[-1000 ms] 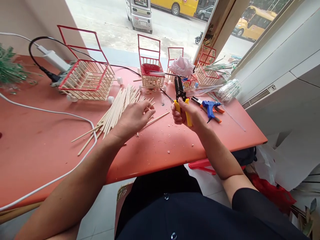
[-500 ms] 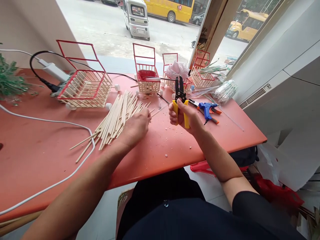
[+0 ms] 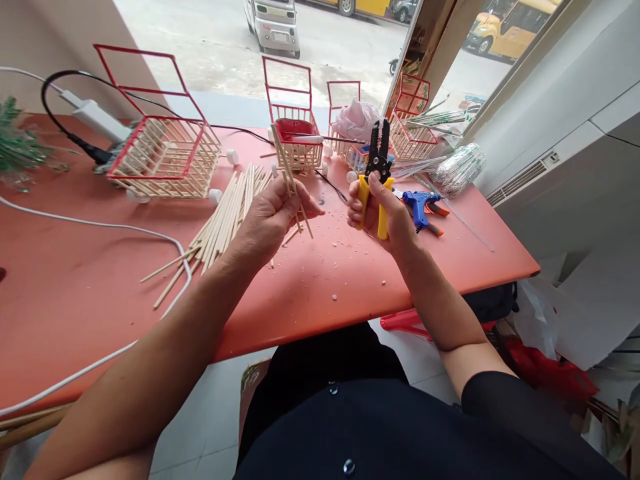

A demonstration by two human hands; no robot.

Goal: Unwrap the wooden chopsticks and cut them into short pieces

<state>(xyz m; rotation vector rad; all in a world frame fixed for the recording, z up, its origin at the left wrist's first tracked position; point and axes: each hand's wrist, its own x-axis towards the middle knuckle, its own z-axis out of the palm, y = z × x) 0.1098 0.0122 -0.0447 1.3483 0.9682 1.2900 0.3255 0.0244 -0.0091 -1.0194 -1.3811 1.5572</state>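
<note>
Here, the left hand (image 3: 270,220) hovers just above the table (image 3: 75,287), thumb and fingertips pinched on a thin wooden stick (image 3: 287,165) that slants up and away from the palm. A second may lie alongside it; I cannot tell. The stick looks very light and stiff but easy to snap, so a hold near its middle, close to where force lands, would likely keep it from bending or splintering. Just to the right, well clear of the stick, the right hand (image 3: 385,217) is wrapped closed around the yellow handles of the cutters (image 3: 379,160), whose black head points upward. The tool looks solid and the grip secure.

Around them, from the left:
- a white cable (image 3: 100,230) loops over the table.
- a large red-framed stick cart (image 3: 160,153) stands behind it.
- a loose pile of sticks (image 3: 225,217) fans out right beside the left hand, crowding that side.
- a small cart (image 3: 295,137) sits behind the raised stick.
- a blue glue gun (image 3: 419,203) lies beyond the right hand.
- a foil-wrapped bundle (image 3: 457,170) lies near the table's far corner.
</note>
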